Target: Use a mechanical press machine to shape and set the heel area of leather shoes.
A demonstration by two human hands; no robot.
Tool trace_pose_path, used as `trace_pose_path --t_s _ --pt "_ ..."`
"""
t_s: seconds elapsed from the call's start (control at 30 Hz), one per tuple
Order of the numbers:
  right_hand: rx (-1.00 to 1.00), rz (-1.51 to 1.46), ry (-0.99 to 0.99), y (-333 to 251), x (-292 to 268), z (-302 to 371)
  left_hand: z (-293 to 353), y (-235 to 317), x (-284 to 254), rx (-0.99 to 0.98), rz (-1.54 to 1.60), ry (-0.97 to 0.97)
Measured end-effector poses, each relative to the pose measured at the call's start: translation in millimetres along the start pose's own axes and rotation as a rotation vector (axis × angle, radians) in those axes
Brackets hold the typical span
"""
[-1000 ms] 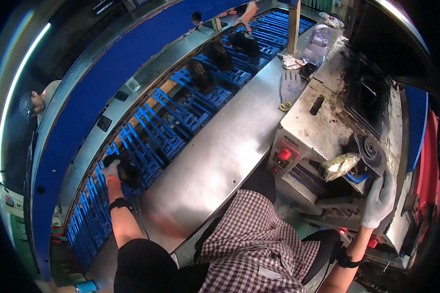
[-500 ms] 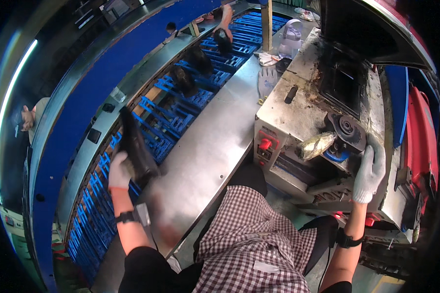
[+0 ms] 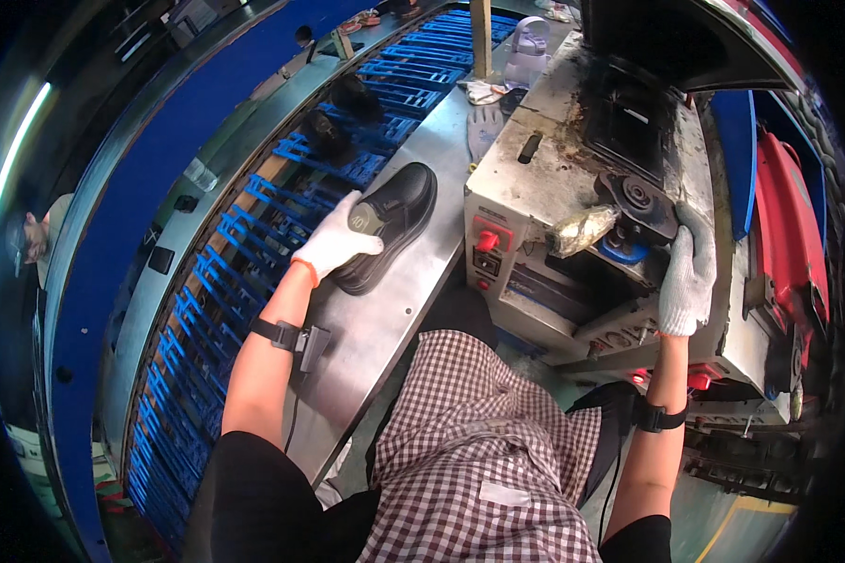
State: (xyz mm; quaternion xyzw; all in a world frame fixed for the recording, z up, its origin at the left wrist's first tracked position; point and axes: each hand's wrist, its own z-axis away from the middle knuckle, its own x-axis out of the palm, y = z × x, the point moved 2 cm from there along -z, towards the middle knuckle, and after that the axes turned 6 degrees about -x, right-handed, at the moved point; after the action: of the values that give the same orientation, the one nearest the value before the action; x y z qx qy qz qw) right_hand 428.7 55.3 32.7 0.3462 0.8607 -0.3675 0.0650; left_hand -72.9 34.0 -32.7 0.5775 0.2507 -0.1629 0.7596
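Note:
A black slip-on shoe [image 3: 396, 228] is in my left hand [image 3: 336, 238]; the white-gloved fingers wrap round its opening end. Over the bare steel table it tilts, toe pointing away from me, and a pale insole shows inside. Whether its sole touches the steel, I cannot tell. On the right, my right hand [image 3: 687, 281], in a white knit glove, grips the edge of a dark plate with a ringed hub [image 3: 638, 194] on the machine. A worn, tape-wrapped lump [image 3: 584, 230] sticks out from that plate, above a blue part [image 3: 620, 250].
A conveyor of blue slats [image 3: 244, 239] runs along the left, carrying dark shoes [image 3: 325, 136]. The stained machine [image 3: 535, 178] has a red switch [image 3: 490, 240]. A grey glove [image 3: 483, 131] and clear bottle [image 3: 528, 52] lie beyond. Another person [image 3: 42, 235] is at far left.
My left hand has brought the shoe from the conveyor side rightward over the steel table. My right hand stays at the dark plate. A hand at the far conveyor has left view.

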Motion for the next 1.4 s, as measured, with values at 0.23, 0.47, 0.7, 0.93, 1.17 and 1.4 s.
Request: trace_pose_path --t_s 0.23,0.47,0.7,0.93,1.17,1.4 --pt "0.037 -0.145 0.166 3.6 -9.8 5.3 48.2 -19.9 21.2 -0.209 1.035 -0.363" --pt "-0.458 -0.297 -0.351 -126.6 6.3 29.5 93.6 41.9 65.0 -0.023 1.539 -0.565" --pt "0.107 -0.749 -0.635 -164.7 17.0 21.1 127.5 152.8 92.0 0.331 0.988 -0.366" --pt "0.803 -1.351 -0.379 -100.3 -37.8 -67.5 126.8 150.2 141.5 0.5 0.861 -0.443" --pt "0.453 -0.337 -0.417 15.3 42.9 -190.5 72.2 71.9 250.9 0.183 0.534 -0.551" --pt "0.319 0.559 -0.654 48.9 129.5 -209.9 -21.8 58.8 327.1 0.256 0.552 -0.613"
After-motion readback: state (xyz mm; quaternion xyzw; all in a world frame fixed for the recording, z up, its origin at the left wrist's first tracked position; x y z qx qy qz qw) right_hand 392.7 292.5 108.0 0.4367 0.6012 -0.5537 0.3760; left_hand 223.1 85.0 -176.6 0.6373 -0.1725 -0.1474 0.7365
